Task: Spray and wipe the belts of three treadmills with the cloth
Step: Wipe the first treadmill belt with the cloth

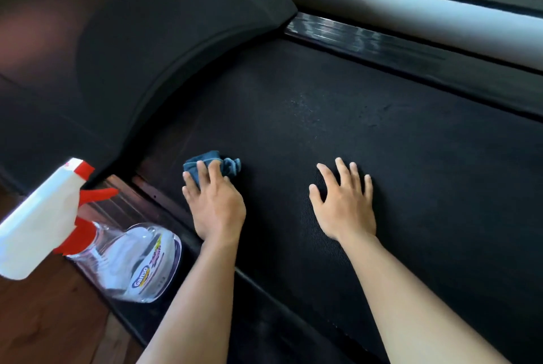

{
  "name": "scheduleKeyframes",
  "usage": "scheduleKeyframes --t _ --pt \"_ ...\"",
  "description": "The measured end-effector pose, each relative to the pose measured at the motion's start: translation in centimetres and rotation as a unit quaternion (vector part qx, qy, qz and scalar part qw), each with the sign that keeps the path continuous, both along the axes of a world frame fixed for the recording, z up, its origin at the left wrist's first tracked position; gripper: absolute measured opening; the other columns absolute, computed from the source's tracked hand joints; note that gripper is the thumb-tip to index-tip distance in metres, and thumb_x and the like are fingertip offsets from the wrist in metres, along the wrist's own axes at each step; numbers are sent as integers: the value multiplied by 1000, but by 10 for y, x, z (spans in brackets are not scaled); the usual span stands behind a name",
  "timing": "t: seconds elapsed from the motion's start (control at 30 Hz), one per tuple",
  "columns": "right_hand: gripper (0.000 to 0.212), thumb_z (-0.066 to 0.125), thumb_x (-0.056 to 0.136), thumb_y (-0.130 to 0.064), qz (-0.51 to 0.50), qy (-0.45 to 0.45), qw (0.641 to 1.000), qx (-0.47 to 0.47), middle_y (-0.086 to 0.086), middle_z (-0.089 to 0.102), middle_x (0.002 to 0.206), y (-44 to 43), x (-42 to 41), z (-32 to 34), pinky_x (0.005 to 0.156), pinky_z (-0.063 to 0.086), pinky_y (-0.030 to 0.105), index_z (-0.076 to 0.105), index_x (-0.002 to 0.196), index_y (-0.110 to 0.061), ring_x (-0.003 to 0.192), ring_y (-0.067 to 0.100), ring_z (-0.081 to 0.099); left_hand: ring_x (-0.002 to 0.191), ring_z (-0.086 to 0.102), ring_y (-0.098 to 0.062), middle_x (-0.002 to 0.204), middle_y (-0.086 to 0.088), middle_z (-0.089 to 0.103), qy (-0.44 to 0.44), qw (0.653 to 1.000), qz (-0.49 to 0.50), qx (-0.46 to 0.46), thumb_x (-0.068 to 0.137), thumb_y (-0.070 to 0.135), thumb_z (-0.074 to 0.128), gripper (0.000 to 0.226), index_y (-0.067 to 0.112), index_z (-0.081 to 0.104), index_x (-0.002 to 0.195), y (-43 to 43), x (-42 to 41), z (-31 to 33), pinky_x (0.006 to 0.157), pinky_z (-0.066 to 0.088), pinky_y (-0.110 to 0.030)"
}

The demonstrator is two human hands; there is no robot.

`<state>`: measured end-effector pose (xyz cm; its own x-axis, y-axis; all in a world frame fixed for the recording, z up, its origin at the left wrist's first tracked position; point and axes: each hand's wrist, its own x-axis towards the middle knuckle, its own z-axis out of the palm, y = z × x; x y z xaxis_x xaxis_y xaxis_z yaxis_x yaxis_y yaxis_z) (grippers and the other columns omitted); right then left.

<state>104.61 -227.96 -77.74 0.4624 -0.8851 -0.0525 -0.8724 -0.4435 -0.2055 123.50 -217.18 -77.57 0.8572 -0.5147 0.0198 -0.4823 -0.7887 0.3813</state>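
Cloth [226,165] sits bunched on the belt [382,134], close to the curved motor cover [161,55]. My left hand [216,211] presses it down with straight fingers. My right hand [343,211] lies flat on the belt, fingers spread, holding nothing. The spray bottle [138,263] stands on the side rail [126,202], left of my left arm.

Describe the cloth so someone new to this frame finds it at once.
Start at the wide black treadmill belt filling the view. Near its left edge, below the curved motor cover, the left hand presses a small crumpled cloth. It is the only blue thing; the nearby spray bottle is clear with a red-and-white head.
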Motion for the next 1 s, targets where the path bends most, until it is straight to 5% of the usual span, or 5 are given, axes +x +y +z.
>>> scheduleKeyframes --t 0.27,0.53,0.7,0.8,1.0 --pt "57 30 97 -56 -1 -13 1000 -24 3 15 163 -2 1 -9 121 2 51 28 150 -36 151 26 6 152 -8 -38 167 -10 2 35 979 195 44 99 10 28 60 20 16 157 -62 72 10 123 -2 -49" --pt "57 25 97 -56 1 -14 1000 -8 1 9 164 -5 1 -8 122 -2 49 23 152 -38 152 24 -1 152 1 -35 165 -9 13 -1 996 -89 27 100 20 34 57 17 22 156 -148 86 12 123 8 -47" --pt "58 23 97 -57 -4 -5 1000 -1 0 7 165 -3 1 -4 122 -2 49 21 152 -39 152 23 -2 153 -2 -31 166 -5 10 5 980 -199 11 105 30 31 54 23 19 157 -104 29 3 124 7 -44" --pt "58 25 98 -57 -3 -8 1000 -2 0 8 164 -3 2 -3 122 -2 50 22 152 -37 152 24 -1 153 -2 -31 167 -5 9 -3 990 -141 29 105 30 31 54 25 17 157 -56 17 -1 123 8 -44" --pt "58 25 97 -57 -4 -9 1000 -7 1 10 164 -3 2 -4 121 0 50 25 152 -37 152 25 1 151 -4 -41 166 -14 3 26 985 163 52 99 12 33 62 18 14 158 -34 62 7 123 4 -50"
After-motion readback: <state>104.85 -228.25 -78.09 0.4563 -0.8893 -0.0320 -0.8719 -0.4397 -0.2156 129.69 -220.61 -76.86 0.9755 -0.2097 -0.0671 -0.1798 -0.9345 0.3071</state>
